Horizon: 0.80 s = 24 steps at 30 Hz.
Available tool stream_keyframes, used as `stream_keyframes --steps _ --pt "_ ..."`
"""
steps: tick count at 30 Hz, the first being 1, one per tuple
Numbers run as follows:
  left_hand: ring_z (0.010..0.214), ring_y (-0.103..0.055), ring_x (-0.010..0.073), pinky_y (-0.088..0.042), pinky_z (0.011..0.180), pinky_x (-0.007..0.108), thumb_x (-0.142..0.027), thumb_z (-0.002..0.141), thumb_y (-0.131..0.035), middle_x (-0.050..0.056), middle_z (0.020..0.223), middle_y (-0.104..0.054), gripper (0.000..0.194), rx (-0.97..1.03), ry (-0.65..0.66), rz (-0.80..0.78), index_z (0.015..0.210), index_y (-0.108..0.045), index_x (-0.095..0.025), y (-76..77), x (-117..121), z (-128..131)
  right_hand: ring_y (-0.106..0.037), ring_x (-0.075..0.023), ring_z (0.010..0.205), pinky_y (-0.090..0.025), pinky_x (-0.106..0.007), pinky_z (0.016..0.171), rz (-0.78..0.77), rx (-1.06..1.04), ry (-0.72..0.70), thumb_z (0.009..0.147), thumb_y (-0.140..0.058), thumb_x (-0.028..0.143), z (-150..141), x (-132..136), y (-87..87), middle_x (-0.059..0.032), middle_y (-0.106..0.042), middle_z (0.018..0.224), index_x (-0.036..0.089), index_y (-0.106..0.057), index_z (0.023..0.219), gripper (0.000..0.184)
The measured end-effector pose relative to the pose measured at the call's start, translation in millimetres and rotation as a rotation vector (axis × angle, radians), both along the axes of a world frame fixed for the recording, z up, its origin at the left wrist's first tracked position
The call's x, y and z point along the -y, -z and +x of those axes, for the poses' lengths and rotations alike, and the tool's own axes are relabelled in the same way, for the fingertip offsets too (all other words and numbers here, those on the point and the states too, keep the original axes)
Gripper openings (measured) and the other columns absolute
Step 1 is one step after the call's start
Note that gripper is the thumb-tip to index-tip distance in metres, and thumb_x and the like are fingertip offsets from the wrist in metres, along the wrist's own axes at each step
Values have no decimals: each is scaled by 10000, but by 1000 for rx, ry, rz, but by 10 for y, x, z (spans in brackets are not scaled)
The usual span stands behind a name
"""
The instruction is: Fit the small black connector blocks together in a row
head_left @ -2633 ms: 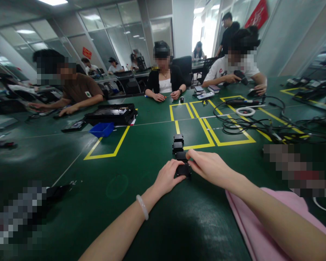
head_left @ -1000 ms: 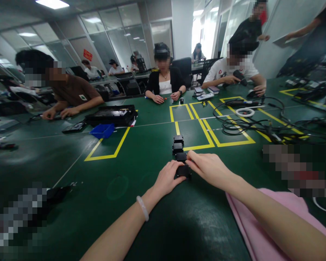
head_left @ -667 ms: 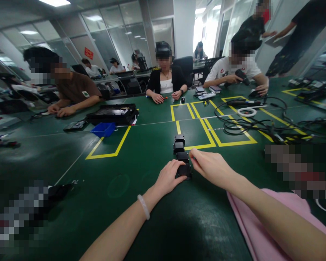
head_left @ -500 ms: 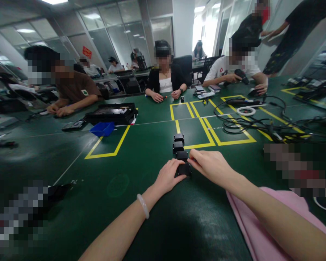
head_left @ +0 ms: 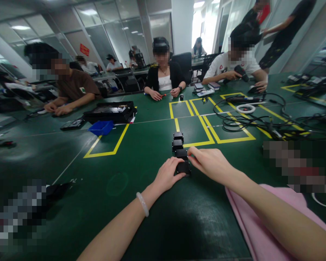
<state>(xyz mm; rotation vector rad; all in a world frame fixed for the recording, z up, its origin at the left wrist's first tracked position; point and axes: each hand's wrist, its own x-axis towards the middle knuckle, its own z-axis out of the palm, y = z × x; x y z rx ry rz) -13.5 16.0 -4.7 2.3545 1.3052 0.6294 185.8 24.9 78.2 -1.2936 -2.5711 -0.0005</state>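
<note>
Several small black blocks [head_left: 177, 144] with shiny studs at their corners stand in a row leading away from me on the green table. My left hand [head_left: 167, 174] grips the nearest black block [head_left: 183, 167] from the left, thumb at its near edge and fingers at its far side. Beside the right edge of that block and the second black block [head_left: 181, 153], my right hand [head_left: 210, 162] is closed in a pinch. Whatever lies between those fingertips is hidden or too small to name.
A pink cloth [head_left: 263, 217] lies under my right forearm. Black cables [head_left: 241, 125] and a white ring [head_left: 245, 108] are at the right. On the left sit a blue bin [head_left: 101, 128] and a black case [head_left: 110, 111]. Co-workers sit across the green table [head_left: 141, 152].
My left hand stays on the nearest block. My right hand has shifted only slightly at the blocks' right edge, still pinched. At the back right, another standing person has come into view.
</note>
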Motion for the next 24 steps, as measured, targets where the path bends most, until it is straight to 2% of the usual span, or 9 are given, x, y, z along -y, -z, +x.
stream_keyframes --steps 4,7,11,18,24 --pt "1010 -510 239 -435 872 369 -312 824 -641 50 1109 -541 367 -3 -4 2 1150 -492 -234 6 -1 -2 -638 -154 714 -288 -239 558 -25 -57 -20 915 -433 227 -4 3 8 -11 -677 846 197 -466 1076 167" --pt "1006 -513 236 -438 869 367 -309 824 -640 47 1110 -541 373 0 -4 -2 1159 -489 -241 14 -2 -3 -627 -149 720 -282 -239 559 -20 -52 -41 920 -431 248 -2 15 -5 -6 -664 833 203 -486 990 100" --pt "1004 -514 234 -438 874 368 -307 820 -646 42 1098 -545 388 7 -9 -1 1168 -486 -244 23 -4 0 -601 -146 650 -238 -246 525 -1 13 -43 947 -409 313 -3 31 -30 0 -646 749 204 -500 891 152" --pt "1022 -507 242 -431 895 379 -310 816 -654 47 1115 -543 397 -3 -3 5 1169 -484 -244 18 -5 3 -601 -140 700 -231 -248 539 16 0 -108 938 -423 273 13 14 -20 1 -641 779 202 -492 883 113" --pt "1030 -507 244 -433 890 380 -309 822 -644 51 1120 -542 408 -10 -2 -11 1188 -475 -245 9 -3 1 -603 -139 615 -206 -254 514 1 4 -38 959 -388 328 21 -9 17 6 -653 708 201 -509 896 186"
